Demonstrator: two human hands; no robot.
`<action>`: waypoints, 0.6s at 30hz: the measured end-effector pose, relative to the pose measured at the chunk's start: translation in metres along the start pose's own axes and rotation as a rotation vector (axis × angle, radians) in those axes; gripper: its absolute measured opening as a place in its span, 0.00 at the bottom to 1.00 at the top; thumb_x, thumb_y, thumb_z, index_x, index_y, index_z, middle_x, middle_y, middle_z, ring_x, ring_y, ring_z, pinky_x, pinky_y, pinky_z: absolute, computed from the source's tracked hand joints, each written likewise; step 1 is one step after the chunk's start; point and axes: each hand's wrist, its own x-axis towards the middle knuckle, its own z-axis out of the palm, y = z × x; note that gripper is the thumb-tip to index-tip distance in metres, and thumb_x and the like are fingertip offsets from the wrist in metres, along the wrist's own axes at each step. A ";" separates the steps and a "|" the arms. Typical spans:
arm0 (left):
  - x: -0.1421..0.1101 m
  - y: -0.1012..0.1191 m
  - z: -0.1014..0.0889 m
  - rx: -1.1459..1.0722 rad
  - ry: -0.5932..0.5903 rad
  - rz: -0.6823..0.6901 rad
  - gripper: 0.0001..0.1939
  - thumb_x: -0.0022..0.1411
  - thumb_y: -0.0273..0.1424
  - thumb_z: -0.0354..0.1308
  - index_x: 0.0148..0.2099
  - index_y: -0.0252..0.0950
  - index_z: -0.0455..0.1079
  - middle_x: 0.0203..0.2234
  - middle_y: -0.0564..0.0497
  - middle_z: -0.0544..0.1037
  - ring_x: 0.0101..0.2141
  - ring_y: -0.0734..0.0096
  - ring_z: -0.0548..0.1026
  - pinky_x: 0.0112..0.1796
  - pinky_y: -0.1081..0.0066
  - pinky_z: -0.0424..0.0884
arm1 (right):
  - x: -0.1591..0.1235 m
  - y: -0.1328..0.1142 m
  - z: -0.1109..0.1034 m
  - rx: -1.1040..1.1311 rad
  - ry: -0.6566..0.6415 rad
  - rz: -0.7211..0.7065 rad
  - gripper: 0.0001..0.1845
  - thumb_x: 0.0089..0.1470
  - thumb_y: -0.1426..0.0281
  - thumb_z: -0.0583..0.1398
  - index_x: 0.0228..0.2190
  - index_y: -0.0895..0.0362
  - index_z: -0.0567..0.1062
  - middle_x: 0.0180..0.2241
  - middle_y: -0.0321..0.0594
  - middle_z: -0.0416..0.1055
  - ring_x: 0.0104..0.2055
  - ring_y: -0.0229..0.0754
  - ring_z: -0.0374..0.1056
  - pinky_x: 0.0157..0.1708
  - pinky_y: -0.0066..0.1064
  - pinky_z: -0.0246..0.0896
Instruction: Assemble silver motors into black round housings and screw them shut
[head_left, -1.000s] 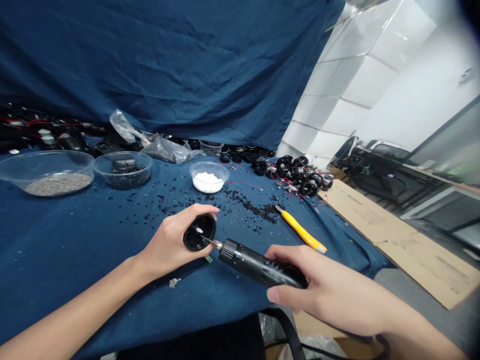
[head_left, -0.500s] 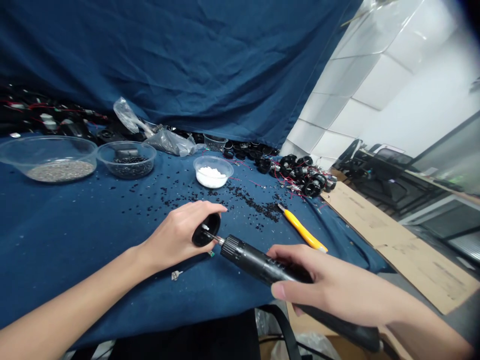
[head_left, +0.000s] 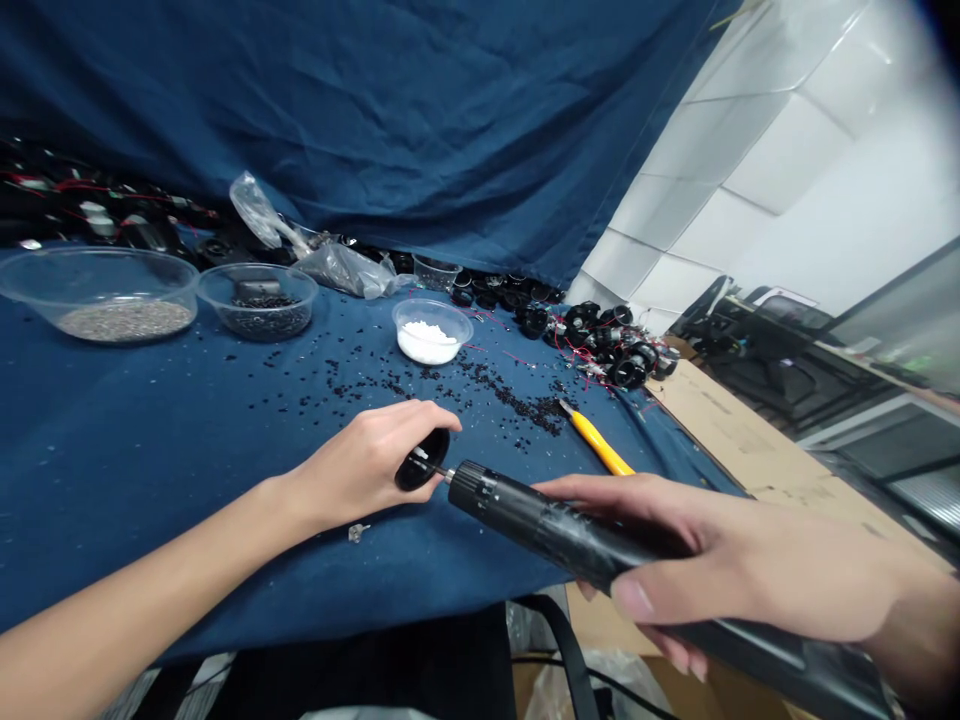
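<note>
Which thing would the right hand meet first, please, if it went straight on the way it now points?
Probably the black round cap in the left hand; the rotary tool in the right hand points at it, though depth is unclear.

Can't really see the tip of the black cylindrical rotary tool (head_left: 540, 525) where it meets the round black plastic cap (head_left: 421, 460), since the left hand (head_left: 367, 465) blocks it. The tool's back end runs off the frame, and those tiny black bits (head_left: 510, 405) are too small to identify.
</note>
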 end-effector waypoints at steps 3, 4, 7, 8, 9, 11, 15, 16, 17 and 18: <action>0.000 0.002 0.000 -0.017 -0.008 -0.020 0.14 0.60 0.26 0.56 0.49 0.35 0.64 0.39 0.48 0.76 0.39 0.65 0.76 0.41 0.70 0.71 | 0.001 -0.002 -0.001 -0.041 0.006 -0.002 0.44 0.51 0.60 0.66 0.64 0.47 0.52 0.29 0.35 0.70 0.26 0.36 0.68 0.27 0.24 0.65; 0.000 0.002 0.000 -0.025 -0.011 -0.032 0.14 0.59 0.26 0.56 0.48 0.36 0.65 0.39 0.48 0.76 0.39 0.65 0.76 0.40 0.69 0.71 | 0.001 -0.003 -0.002 -0.050 0.003 -0.006 0.45 0.51 0.60 0.66 0.64 0.47 0.52 0.30 0.35 0.70 0.26 0.36 0.68 0.27 0.25 0.64; 0.000 0.002 0.000 -0.049 -0.012 -0.057 0.14 0.58 0.26 0.56 0.48 0.36 0.66 0.38 0.48 0.77 0.38 0.65 0.76 0.40 0.69 0.71 | 0.000 -0.005 0.000 -0.107 0.000 -0.038 0.44 0.51 0.61 0.65 0.64 0.47 0.53 0.30 0.35 0.70 0.26 0.37 0.67 0.27 0.25 0.64; 0.000 0.002 0.000 -0.055 -0.018 -0.064 0.14 0.58 0.27 0.56 0.48 0.36 0.66 0.39 0.48 0.77 0.39 0.65 0.76 0.40 0.69 0.71 | 0.000 -0.007 0.000 -0.158 0.017 -0.061 0.43 0.50 0.62 0.66 0.63 0.47 0.55 0.30 0.35 0.71 0.27 0.38 0.68 0.27 0.25 0.64; 0.000 0.002 0.000 -0.060 -0.025 -0.069 0.14 0.58 0.27 0.56 0.48 0.36 0.66 0.39 0.48 0.77 0.39 0.65 0.76 0.41 0.69 0.71 | 0.000 -0.008 0.001 -0.220 0.044 -0.085 0.42 0.49 0.63 0.66 0.63 0.47 0.57 0.31 0.35 0.72 0.28 0.39 0.68 0.27 0.25 0.64; 0.000 0.002 0.001 -0.065 -0.046 -0.075 0.15 0.58 0.27 0.56 0.49 0.36 0.66 0.40 0.48 0.77 0.40 0.65 0.76 0.42 0.69 0.71 | 0.000 -0.011 0.004 -0.342 0.097 -0.130 0.41 0.47 0.64 0.66 0.61 0.47 0.60 0.34 0.36 0.73 0.32 0.41 0.69 0.28 0.25 0.64; 0.000 0.001 0.001 -0.052 -0.051 -0.063 0.16 0.58 0.25 0.56 0.49 0.36 0.65 0.40 0.48 0.76 0.40 0.65 0.75 0.41 0.70 0.70 | 0.001 -0.014 0.007 -0.426 0.135 -0.209 0.41 0.46 0.63 0.67 0.61 0.47 0.61 0.42 0.35 0.73 0.40 0.44 0.69 0.37 0.26 0.66; 0.000 0.001 0.000 -0.046 -0.048 -0.058 0.15 0.58 0.25 0.56 0.49 0.36 0.65 0.39 0.49 0.76 0.39 0.66 0.75 0.41 0.70 0.70 | 0.001 -0.013 0.007 -0.430 0.133 -0.224 0.42 0.46 0.63 0.67 0.61 0.47 0.61 0.43 0.35 0.73 0.42 0.45 0.69 0.40 0.27 0.66; 0.000 0.001 0.000 -0.040 -0.045 -0.055 0.15 0.58 0.25 0.56 0.49 0.36 0.65 0.38 0.49 0.75 0.39 0.67 0.75 0.40 0.70 0.70 | 0.001 -0.012 0.007 -0.433 0.132 -0.236 0.43 0.46 0.63 0.68 0.62 0.48 0.60 0.44 0.35 0.73 0.44 0.45 0.68 0.44 0.28 0.65; 0.000 0.000 0.000 -0.036 -0.043 -0.057 0.15 0.58 0.25 0.56 0.49 0.36 0.64 0.38 0.49 0.75 0.39 0.67 0.75 0.40 0.71 0.70 | 0.000 -0.010 0.006 -0.435 0.127 -0.244 0.45 0.45 0.62 0.68 0.62 0.49 0.59 0.44 0.35 0.72 0.45 0.46 0.68 0.46 0.30 0.64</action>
